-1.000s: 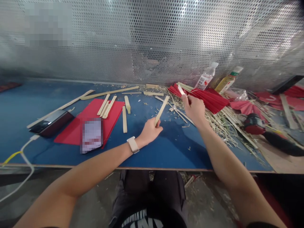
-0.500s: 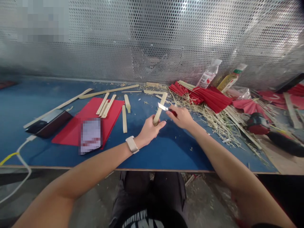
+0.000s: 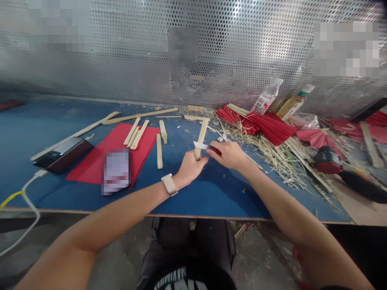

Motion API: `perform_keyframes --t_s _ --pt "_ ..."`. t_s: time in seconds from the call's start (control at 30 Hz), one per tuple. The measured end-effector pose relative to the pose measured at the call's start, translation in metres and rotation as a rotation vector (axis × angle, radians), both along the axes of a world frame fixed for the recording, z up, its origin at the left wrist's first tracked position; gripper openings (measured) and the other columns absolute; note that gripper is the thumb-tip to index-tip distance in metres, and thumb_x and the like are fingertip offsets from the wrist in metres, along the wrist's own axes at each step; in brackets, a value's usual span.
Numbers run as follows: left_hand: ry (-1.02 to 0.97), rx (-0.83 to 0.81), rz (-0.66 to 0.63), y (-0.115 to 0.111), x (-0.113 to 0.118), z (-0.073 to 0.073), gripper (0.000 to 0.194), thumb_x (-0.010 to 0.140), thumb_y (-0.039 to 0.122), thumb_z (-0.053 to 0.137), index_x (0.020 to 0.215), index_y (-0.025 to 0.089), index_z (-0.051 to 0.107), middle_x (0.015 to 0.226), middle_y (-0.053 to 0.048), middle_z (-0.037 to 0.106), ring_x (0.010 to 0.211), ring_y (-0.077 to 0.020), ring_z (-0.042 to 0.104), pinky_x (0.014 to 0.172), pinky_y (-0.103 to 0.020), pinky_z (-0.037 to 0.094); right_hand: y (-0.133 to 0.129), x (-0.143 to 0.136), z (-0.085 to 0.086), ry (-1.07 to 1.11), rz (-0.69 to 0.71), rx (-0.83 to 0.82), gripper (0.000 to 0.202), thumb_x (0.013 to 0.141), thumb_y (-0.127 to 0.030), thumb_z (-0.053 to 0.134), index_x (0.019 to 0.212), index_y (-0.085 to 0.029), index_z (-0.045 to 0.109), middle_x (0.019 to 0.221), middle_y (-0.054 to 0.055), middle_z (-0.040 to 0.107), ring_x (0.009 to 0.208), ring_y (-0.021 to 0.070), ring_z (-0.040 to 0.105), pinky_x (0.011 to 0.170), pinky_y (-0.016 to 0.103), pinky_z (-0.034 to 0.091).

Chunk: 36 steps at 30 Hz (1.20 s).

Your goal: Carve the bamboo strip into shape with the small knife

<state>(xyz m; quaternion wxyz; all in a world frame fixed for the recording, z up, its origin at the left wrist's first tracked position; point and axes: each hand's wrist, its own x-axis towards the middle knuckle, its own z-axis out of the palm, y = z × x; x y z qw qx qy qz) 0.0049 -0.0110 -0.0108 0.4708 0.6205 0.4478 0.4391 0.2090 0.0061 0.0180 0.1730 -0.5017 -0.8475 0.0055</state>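
Near the middle of the blue table, my left hand is closed on the lower end of a flat bamboo strip that points away from me. A knife with a red handle is gripped in my right hand, just to the right. Its blade lies across the strip, close above my left fingers. Left of my hands, two short strips rest on the table. Several more short strips lie on a red sheet.
A phone overlaps the red sheet; a dark device with a white cable is farther left. Long strips lie behind. At right are shavings, folded red fans, two bottles and a power tool. The table's edge is near.
My right hand has moved the knife blade down the strip, closer to my left hand. The strip is tilted a little more upright, and my left thumb is nearer to the knife.
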Motion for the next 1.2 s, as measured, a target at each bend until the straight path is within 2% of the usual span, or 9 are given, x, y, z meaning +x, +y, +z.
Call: perform_keyframes --t_s 0.1,0.2,0.4,0.53,0.7,0.83,0.9,1.03,1.2 --pt "0.078 0.023 0.025 0.003 0.0 -0.001 0.035 0.077 0.01 0.071 0.062 0.023 0.043 0.055 0.007 0.042 0.057 -0.0118 0.04 0.06 -0.032 0.031 -0.006 -0.006 0.003 -0.034 -0.057 -0.001 0.043 0.114 -0.058 0.046 0.103 -0.025 0.072 0.075 0.006 0.07 0.064 0.0218 0.055 0.065 0.035 0.022" --pt "0.089 0.024 0.032 0.005 0.0 0.0 0.033 0.074 0.005 0.066 0.061 0.023 0.042 0.055 0.007 0.042 0.057 -0.0126 0.04 0.061 -0.033 0.028 -0.008 -0.01 0.004 -0.04 -0.124 -0.001 0.045 0.114 -0.06 0.046 0.1 -0.026 0.071 0.071 0.006 0.067 0.062 0.0223 0.053 0.064 0.035 0.019" --pt "0.122 0.007 0.019 0.001 0.001 0.003 0.035 0.073 0.003 0.064 0.059 0.024 0.04 0.055 0.006 0.041 0.058 -0.0129 0.04 0.062 -0.033 0.028 0.008 0.008 0.008 0.093 -0.336 0.011 0.045 0.115 -0.058 0.045 0.093 -0.025 0.067 0.073 0.006 0.065 0.065 0.0233 0.054 0.065 0.034 0.023" --pt "0.08 -0.021 0.014 0.0 0.0 0.002 0.035 0.076 0.006 0.066 0.061 0.024 0.04 0.056 0.007 0.041 0.058 -0.0126 0.04 0.062 -0.033 0.03 0.018 0.026 0.009 0.201 -0.386 0.06 0.043 0.113 -0.056 0.045 0.085 -0.025 0.057 0.071 0.005 0.062 0.066 0.0235 0.053 0.066 0.034 0.027" --pt "0.05 -0.04 0.022 0.002 0.001 0.001 0.036 0.077 0.008 0.068 0.063 0.024 0.039 0.057 0.007 0.039 0.057 -0.0125 0.039 0.061 -0.033 0.029 0.007 0.016 0.012 0.324 -0.237 0.05 0.046 0.113 -0.06 0.039 0.082 -0.027 0.047 0.066 0.002 0.054 0.062 0.0219 0.05 0.068 0.035 0.032" --pt "0.075 0.027 0.007 0.003 0.001 0.0 0.036 0.076 0.008 0.069 0.062 0.024 0.04 0.058 0.007 0.041 0.059 -0.0126 0.039 0.063 -0.034 0.029 -0.004 0.0 0.012 0.213 -0.025 -0.086 0.048 0.112 -0.064 0.042 0.081 -0.027 0.048 0.063 0.0 0.05 0.059 0.0195 0.044 0.065 0.035 0.03" --pt "0.077 0.051 -0.007 0.004 0.001 -0.001 0.034 0.075 0.008 0.069 0.063 0.024 0.041 0.058 0.006 0.042 0.06 -0.0128 0.039 0.063 -0.034 0.029 -0.004 -0.003 0.011 0.18 -0.009 -0.102 0.048 0.111 -0.064 0.045 0.082 -0.026 0.052 0.063 0.0 0.051 0.06 0.0194 0.045 0.065 0.035 0.029" --pt "0.059 0.049 -0.032 0.005 0.001 -0.001 0.03 0.075 0.011 0.066 0.065 0.024 0.041 0.059 0.006 0.043 0.06 -0.0127 0.038 0.063 -0.034 0.029 0.0 -0.002 0.01 0.287 -0.1 -0.113 0.052 0.104 -0.073 0.056 0.083 -0.025 0.059 0.065 0.001 0.059 0.063 0.0188 0.05 0.067 0.034 0.035" --pt "0.035 0.047 -0.062 0.005 0.0 -0.002 0.031 0.075 0.013 0.066 0.066 0.024 0.039 0.06 0.007 0.042 0.06 -0.0125 0.038 0.063 -0.034 0.027 -0.002 -0.004 0.012 0.374 -0.013 -0.169 0.063 0.106 -0.08 0.044 0.075 -0.025 0.052 0.061 -0.001 0.05 0.059 0.0164 0.044 0.065 0.034 0.034"
